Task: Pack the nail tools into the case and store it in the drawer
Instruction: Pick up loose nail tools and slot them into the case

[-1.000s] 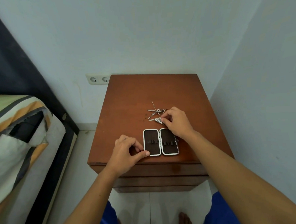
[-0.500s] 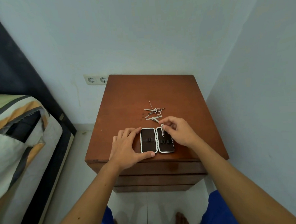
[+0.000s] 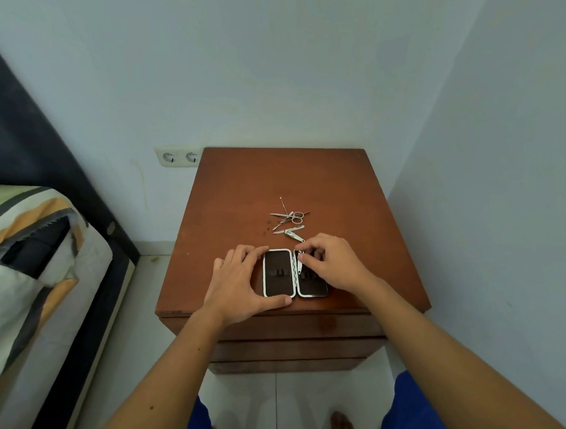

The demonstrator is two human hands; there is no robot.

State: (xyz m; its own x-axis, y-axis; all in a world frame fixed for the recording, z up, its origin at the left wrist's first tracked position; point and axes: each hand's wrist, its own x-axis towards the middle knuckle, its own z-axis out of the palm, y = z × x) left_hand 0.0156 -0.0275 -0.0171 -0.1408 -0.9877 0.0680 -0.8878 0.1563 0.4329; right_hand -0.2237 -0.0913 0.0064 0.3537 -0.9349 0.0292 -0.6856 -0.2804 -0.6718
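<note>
- Pinched between my right hand's (image 3: 335, 264) thumb and fingers is a small silver tool (image 3: 300, 265), set over the right half of the open case (image 3: 294, 272), close to the hinge; I judge I am seating it under the elastic loops.
- Left hand (image 3: 242, 282) holds nothing: it lies spread and flat, fingertips against the far left corner of the case and thumb along its near edge, pinning it to the nightstand (image 3: 273, 182).
- Case sits near the front edge of the top, both halves flat, the left half bare (dark lining, loops only faintly visible).
- Remaining tools (image 3: 290, 219) lie in a loose heap just beyond the case: scissors, a thin pick, some flat pieces, and clippers (image 3: 294, 235) nearest my right fingers. None is packed yet, so the task is early.
- Drawers (image 3: 295, 345) below look closed.
- Risks, as I judge them:
  - the tool slides beside a loop instead of under it, since my fingers hide the slot, and falls out when the case folds;
  - pushing hard skids the case toward the front edge if my left hand eases off;
  - my right knuckles brush the clippers and scatter the heap toward the wall side.
</note>
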